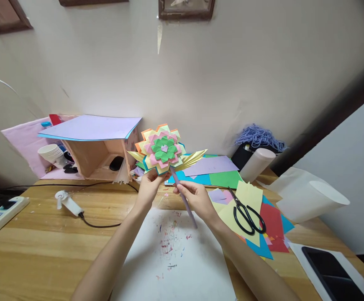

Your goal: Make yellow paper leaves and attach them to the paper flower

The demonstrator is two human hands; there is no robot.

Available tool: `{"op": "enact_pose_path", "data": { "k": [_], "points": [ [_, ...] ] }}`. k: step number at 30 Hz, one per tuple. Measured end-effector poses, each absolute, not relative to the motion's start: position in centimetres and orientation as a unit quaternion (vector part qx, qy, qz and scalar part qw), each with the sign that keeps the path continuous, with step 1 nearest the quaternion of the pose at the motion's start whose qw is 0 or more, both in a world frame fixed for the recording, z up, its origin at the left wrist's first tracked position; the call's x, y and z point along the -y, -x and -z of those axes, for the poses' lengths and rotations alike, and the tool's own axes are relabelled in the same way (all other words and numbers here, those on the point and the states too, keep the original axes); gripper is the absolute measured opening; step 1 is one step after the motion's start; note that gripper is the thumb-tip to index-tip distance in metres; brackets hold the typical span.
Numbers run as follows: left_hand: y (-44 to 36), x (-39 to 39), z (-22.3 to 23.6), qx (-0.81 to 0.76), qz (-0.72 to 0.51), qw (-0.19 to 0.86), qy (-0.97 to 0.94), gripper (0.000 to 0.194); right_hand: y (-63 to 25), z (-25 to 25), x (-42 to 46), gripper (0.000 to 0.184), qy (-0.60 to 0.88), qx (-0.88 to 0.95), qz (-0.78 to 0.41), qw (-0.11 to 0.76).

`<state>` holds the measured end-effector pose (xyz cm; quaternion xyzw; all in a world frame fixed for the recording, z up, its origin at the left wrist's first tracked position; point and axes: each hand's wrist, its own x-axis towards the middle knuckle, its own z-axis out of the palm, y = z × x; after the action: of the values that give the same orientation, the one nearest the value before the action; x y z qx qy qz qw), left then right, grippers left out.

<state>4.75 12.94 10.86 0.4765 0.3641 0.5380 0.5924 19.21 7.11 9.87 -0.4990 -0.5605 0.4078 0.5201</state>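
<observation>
A layered paper flower (165, 148) in green, pink, yellow, orange and blue is held up above the table, its face toward me. Pleated yellow paper leaves (192, 159) stick out on both sides. A thin purple stem (186, 205) slants down to the right below it. My left hand (150, 186) pinches the flower's lower edge, with the fingertips partly behind it. The fingers of my right hand (194, 194) are closed around the upper stem. Beneath both hands lies a white sheet (172, 267) with coloured marks.
Black scissors (247, 215) rest on coloured paper scraps (273, 221) at right, near a phone (332, 271) and a paper roll (310, 200). A hot glue gun (69, 203) lies left. Behind stand a box (97, 152), blue yarn (260, 136) and coloured sheets (213, 167).
</observation>
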Motion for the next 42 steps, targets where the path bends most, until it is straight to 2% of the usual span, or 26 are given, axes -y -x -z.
{"op": "enact_pose_path", "data": {
  "k": [28, 42],
  "points": [
    [-6.6, -11.7, -10.1, -0.340, -0.628, 0.648, -0.264, 0.015, -17.7, -8.8, -6.6, 0.029, 0.471, 0.520, -0.441, 0.560],
    [-6.9, -11.1, -10.2, -0.329, -0.636, 0.633, -0.295, 0.017, -17.6, -8.8, -6.6, 0.029, 0.476, 0.510, -0.436, 0.569]
  ]
}}
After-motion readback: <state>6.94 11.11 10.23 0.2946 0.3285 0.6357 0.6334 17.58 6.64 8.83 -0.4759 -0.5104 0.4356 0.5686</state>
